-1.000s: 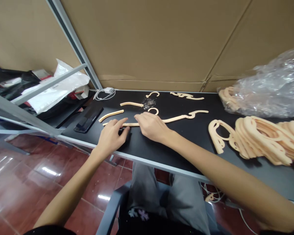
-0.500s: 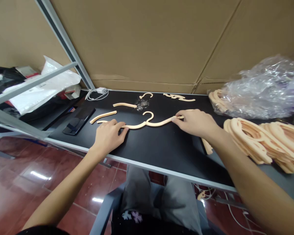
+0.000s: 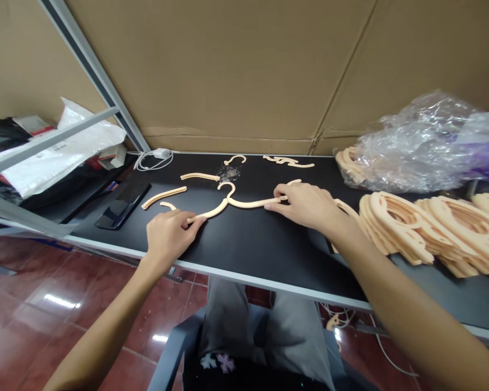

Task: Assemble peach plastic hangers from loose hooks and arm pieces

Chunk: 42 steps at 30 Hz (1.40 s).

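Note:
A cream plastic clothes hanger (image 3: 248, 205) is stretched between my two hands over the black table, its hook pointing away from me. My left hand (image 3: 169, 234) pinches the left arm near its end. On the other side my right hand (image 3: 305, 205) grips the right arm between thumb and fingers, and a short tip shows beyond them. Left of the hanger lie two loose curved strips, one nearer (image 3: 164, 197) and one farther (image 3: 199, 176). A separate hook (image 3: 235, 159) rests behind, beside a scatter of small bits (image 3: 229, 172).
Stacked hanger parts (image 3: 403, 222) cover the table's right side, with a clear plastic bag (image 3: 424, 146) behind. Small wavy pieces (image 3: 288, 161) lie at the back. A dark phone (image 3: 123, 205) and a white charger cable (image 3: 152, 161) are on the left. Cardboard (image 3: 228, 70) walls the back.
The hanger has turned slightly, its left end now nearer the table's front edge. Both hands keep their hold on it. The whole view has shifted a little.

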Tool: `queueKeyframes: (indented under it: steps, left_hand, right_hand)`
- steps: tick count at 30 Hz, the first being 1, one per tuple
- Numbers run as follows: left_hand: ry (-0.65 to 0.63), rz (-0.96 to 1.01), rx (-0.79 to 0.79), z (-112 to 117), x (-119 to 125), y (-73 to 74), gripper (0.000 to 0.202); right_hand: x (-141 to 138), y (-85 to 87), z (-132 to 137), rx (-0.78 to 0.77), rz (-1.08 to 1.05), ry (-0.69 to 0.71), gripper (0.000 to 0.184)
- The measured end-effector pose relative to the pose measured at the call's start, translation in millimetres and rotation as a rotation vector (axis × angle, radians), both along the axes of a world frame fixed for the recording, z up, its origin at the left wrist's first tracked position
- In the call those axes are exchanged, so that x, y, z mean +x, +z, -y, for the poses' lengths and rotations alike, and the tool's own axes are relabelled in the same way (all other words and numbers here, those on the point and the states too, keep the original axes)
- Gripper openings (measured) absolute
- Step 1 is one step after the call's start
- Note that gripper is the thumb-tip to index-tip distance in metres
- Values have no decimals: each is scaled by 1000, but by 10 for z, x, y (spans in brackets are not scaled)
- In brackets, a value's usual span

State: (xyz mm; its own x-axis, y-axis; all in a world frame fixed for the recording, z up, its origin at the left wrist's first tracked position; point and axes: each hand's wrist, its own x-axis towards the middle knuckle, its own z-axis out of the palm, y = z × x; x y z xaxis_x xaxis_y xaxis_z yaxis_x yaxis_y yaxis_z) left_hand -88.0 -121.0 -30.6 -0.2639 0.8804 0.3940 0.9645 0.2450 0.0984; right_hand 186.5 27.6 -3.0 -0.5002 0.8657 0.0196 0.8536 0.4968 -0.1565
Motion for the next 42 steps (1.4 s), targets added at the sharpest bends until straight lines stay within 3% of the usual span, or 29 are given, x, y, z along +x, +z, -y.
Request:
queueKeyframes:
  steps: [14, 19, 21, 23, 25, 30, 33, 37, 42]
  left_hand:
    - [-13, -60, 25, 32, 25, -30, 40]
    - [-23, -29, 26, 36, 25, -24, 37]
    - [-24, -21, 29, 34, 24, -23, 36]
    - [-2, 2, 12, 28, 27, -14, 33]
    - [43, 40, -14, 16, 32, 7, 32]
    - [169, 77, -45, -33, 36, 72, 59]
    - [178, 105, -125, -64, 23, 86, 68]
    - [98, 115, -125, -95, -25, 43, 52]
    - [-195, 169, -29, -107, -90, -14, 28]
  right_hand:
    - [-81, -168, 33, 157, -71, 108, 40]
    - [-99, -223, -32, 56, -271, 336, 13]
    - [-111, -237, -40, -2, -382, 394, 17]
    - [-119, -244, -35, -35, -438, 394, 40]
    - [-115, -245, -34, -42, -438, 371, 48]
    - [-34, -250, -106, 1, -369, 314, 38]
    - [26, -243, -159, 5, -353, 302, 33]
    - [60, -216, -180, -27, -343, 288, 31]
    - [58, -184, -172, -27, -312, 272, 33]
